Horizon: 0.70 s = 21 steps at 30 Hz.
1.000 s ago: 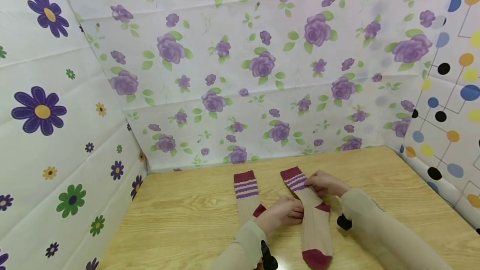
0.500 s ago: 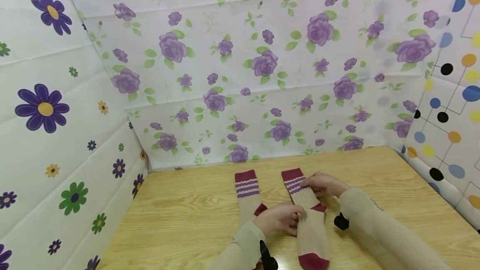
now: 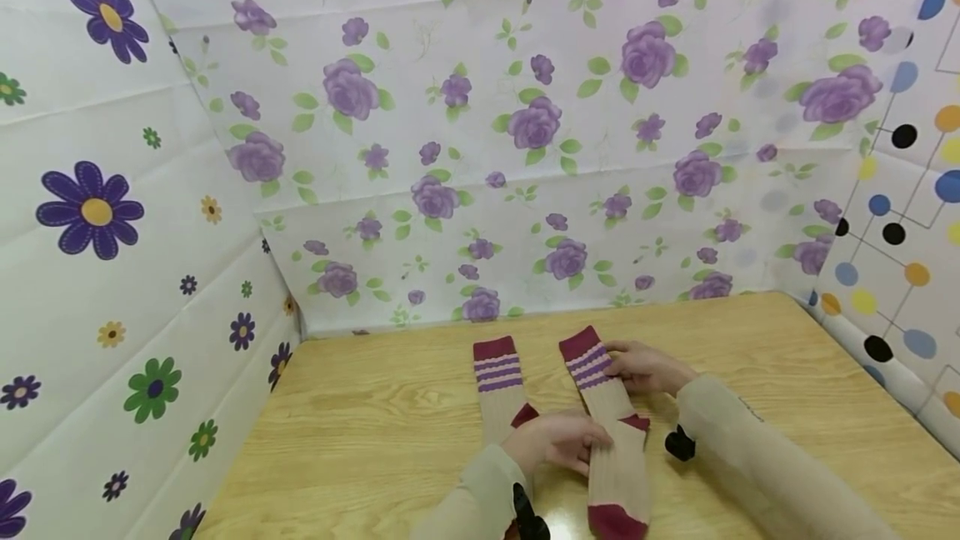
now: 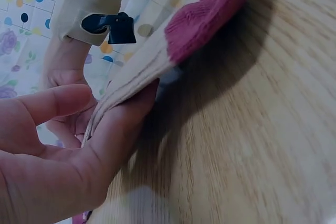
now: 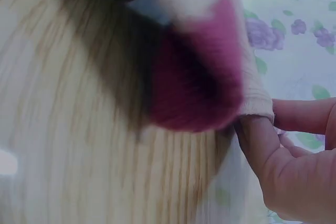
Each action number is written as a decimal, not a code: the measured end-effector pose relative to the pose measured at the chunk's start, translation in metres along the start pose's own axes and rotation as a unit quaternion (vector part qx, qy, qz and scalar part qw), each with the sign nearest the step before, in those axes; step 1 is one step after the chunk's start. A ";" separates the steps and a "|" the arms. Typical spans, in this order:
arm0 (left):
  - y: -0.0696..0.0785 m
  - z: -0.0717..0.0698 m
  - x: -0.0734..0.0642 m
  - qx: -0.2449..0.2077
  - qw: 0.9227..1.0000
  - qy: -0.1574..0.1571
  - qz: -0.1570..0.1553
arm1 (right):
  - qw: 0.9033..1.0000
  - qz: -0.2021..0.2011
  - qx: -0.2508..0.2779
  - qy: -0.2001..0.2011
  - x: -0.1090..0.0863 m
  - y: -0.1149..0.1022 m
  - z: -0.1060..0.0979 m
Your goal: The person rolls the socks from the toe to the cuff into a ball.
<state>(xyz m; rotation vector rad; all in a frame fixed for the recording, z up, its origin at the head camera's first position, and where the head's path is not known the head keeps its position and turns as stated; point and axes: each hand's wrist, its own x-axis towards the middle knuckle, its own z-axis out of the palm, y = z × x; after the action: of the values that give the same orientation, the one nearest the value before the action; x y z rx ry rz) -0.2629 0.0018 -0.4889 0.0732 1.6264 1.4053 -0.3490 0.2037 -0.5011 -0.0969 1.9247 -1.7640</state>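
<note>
A beige sock (image 3: 619,469) with maroon cuff, heel and toe and purple stripes is held between both hands. My left hand (image 3: 557,440) pinches its left edge near the middle, thumb on top and fingers underneath in the left wrist view. By the striped band, my right hand (image 3: 649,368) pinches the right edge. The sock's maroon toe (image 4: 205,19) is raised over the table, casting a shadow. In the right wrist view the maroon heel (image 5: 202,77) sticks out, blurred. A matching sock (image 3: 498,373) lies to the left, its lower part hidden behind my left hand and sleeve.
The wooden table (image 3: 360,432) ends at a flowered cloth wall (image 3: 450,148) at the back. More patterned cloth walls stand on the left and right. Each wrist bears a black strap-on mount (image 3: 680,444).
The held sock has shifted slightly left and its toe end has swung left. My left thumb has come over onto the sock's top. The other sock stays in place.
</note>
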 end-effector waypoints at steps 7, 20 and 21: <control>-0.004 -0.004 -0.006 0.028 0.999 -0.007 0.015 | 1.000 0.005 0.024 0.001 0.002 -0.002 0.004; -0.007 -0.010 -0.018 0.054 0.998 -0.039 0.014 | 0.999 -0.006 0.033 0.001 0.008 -0.007 0.004; -0.007 -0.011 -0.018 0.051 0.998 -0.040 0.014 | 0.999 -0.008 0.032 -0.001 0.009 -0.007 0.004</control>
<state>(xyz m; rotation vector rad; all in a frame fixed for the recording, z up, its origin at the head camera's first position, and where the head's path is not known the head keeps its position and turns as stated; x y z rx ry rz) -0.2569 -0.0198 -0.4851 0.2097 1.6359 1.3230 -0.3565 0.1954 -0.4974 -0.0908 1.8688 -1.8340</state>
